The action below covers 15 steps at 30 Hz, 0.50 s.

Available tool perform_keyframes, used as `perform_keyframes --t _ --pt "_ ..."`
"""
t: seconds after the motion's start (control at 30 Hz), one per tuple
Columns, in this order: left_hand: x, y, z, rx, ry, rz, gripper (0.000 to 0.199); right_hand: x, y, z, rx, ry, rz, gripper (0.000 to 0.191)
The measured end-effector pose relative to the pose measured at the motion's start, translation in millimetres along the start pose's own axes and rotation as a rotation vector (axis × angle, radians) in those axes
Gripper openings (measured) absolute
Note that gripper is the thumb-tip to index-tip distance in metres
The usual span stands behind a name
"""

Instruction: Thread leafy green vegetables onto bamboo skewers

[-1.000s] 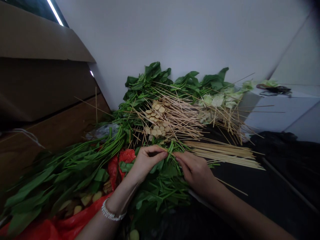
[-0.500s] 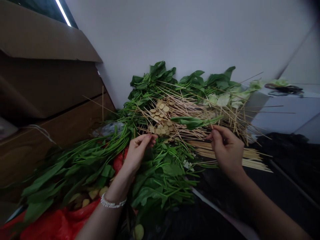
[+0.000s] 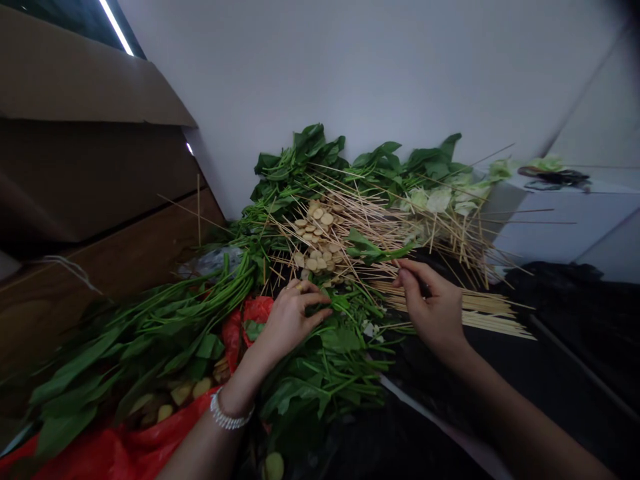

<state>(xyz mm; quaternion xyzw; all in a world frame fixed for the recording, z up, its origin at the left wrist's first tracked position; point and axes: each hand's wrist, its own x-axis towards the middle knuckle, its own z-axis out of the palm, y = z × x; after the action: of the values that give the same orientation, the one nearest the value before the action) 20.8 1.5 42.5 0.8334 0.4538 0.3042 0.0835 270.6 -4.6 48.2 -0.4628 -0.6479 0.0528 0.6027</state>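
My left hand (image 3: 295,313) hovers over, or rests on, a pile of cut leafy greens (image 3: 325,373); its fingers are apart and nothing shows in them. Thumb and forefinger of my right hand (image 3: 433,303) are pinched on a thin wooden skewer, mostly hidden by the fingers. A green leafy stalk (image 3: 373,251) appears to be on this skewer, just beyond the fingertips. Behind my hands lie many skewers threaded with pale potato-like slices (image 3: 320,227). Under my right hand is a bundle of bare wooden skewers (image 3: 493,312).
Long-stemmed greens (image 3: 150,333) lie at left over a red plastic bag (image 3: 125,447) holding pale slices. More leafy bunches (image 3: 313,147) lean against the wall, with skewered cabbage-like leaves (image 3: 440,199) beside them. A cardboard box (image 3: 90,173) stands left; black plastic (image 3: 570,293) lies right.
My left hand has come down and right onto the greens, its fingers spreading from a near-pinch. My right hand has shifted left with the skewer and leafy stalk. The view has shifted slightly.
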Motion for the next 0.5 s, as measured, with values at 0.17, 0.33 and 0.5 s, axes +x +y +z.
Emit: perform_keyframes --t 0.17,0.33,0.5 --pt "1.6 4.4 0.8 -0.208 0.124 -0.027 0.007 -2.7 -3.2 1.4 0.031 -0.031 -0.012 0.02" --pt "3.6 2.2 -13.5 -0.678 0.5 -0.091 0.002 -3.1 -4.0 -0.7 0.032 0.005 -0.027 0.018" --pt "6.4 0.9 -20.0 -1.07 0.663 -0.187 0.013 -3.0 -6.6 -4.3 0.034 0.073 -0.029 0.019"
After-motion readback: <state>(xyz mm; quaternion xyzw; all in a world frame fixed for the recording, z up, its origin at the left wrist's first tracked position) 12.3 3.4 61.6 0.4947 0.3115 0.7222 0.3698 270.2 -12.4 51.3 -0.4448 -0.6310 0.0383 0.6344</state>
